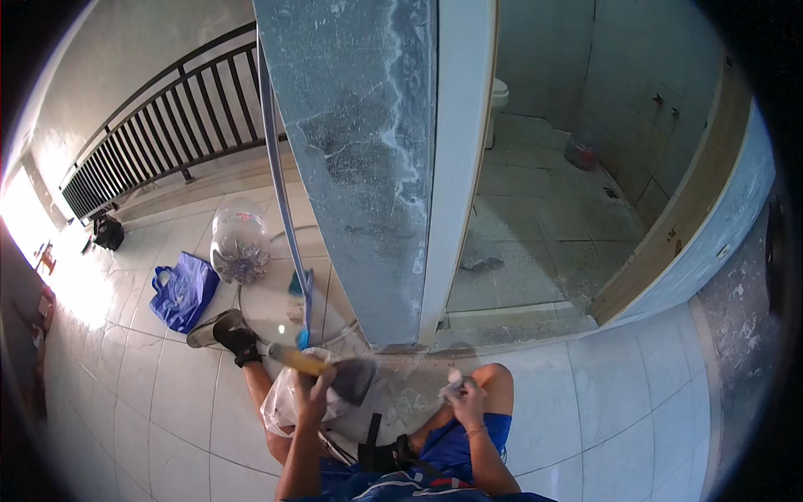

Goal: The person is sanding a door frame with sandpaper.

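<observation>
My left hand [309, 400] grips a scraper [303, 361] by its yellow handle. The scraper's wide dark blade points right and looks slightly blurred. Beneath it, a whitish plastic bag [280, 407] lies between my legs; its contents are hard to make out. Over my bent right knee, my right hand [468, 407] has its fingers closed around a small pale lump [454, 378], too small to name. The grey, cracked plaster wall end [360, 192] stands just ahead of both hands.
A blue pole [283, 180] leans along the wall with its foot near my left leg. A big clear plastic bottle [238, 230] and a blue bag [184, 291] stand on the tiles. A raised sill [514, 328] crosses the bathroom doorway at right. Dark railings [171, 113] run behind.
</observation>
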`<act>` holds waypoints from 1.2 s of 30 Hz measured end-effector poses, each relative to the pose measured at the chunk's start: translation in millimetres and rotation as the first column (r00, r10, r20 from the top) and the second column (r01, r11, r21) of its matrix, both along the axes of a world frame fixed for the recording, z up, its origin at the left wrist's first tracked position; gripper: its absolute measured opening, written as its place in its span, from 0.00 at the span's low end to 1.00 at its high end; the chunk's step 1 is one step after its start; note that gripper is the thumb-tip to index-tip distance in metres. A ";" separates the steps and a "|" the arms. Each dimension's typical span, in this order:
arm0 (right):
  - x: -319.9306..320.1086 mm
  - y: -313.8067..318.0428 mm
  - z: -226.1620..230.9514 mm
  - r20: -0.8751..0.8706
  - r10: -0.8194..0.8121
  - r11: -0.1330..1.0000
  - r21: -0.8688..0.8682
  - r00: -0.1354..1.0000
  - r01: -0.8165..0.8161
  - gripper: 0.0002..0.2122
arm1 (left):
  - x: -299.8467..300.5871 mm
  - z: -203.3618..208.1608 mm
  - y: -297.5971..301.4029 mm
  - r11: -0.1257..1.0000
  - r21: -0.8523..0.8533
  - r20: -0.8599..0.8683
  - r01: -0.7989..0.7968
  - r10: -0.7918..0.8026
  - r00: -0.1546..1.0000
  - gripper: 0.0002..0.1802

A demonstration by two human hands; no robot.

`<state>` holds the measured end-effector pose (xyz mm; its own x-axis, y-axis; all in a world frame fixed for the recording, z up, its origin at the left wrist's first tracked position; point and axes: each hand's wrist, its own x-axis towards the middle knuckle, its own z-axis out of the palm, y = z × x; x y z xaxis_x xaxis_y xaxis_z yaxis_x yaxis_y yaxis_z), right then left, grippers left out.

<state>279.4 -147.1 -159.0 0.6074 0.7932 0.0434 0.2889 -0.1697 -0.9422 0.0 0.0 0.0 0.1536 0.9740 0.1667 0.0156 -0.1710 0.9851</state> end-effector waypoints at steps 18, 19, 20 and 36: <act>-38.9 62.2 88.8 -0.403 0.321 0.945 0.084 0.857 -0.315 0.13 | 6.7 -26.6 -47.5 0.913 -0.166 -0.188 0.372 -0.400 0.897 0.09; -46.7 61.3 93.6 -0.440 0.358 0.933 0.134 0.823 -0.334 0.13 | 11.6 -30.7 -50.2 0.903 -0.110 -0.136 0.416 -0.428 0.893 0.09; -52.4 59.8 99.5 -0.475 0.393 0.920 0.185 0.788 -0.347 0.13 | 15.1 -34.3 -53.9 0.910 -0.121 -0.124 0.397 -0.411 0.903 0.09; -65.9 75.8 155.6 -0.475 0.516 0.857 0.297 0.713 -0.422 0.15 | -11.5 -19.4 -34.3 0.864 -0.345 0.766 0.367 0.033 0.643 0.19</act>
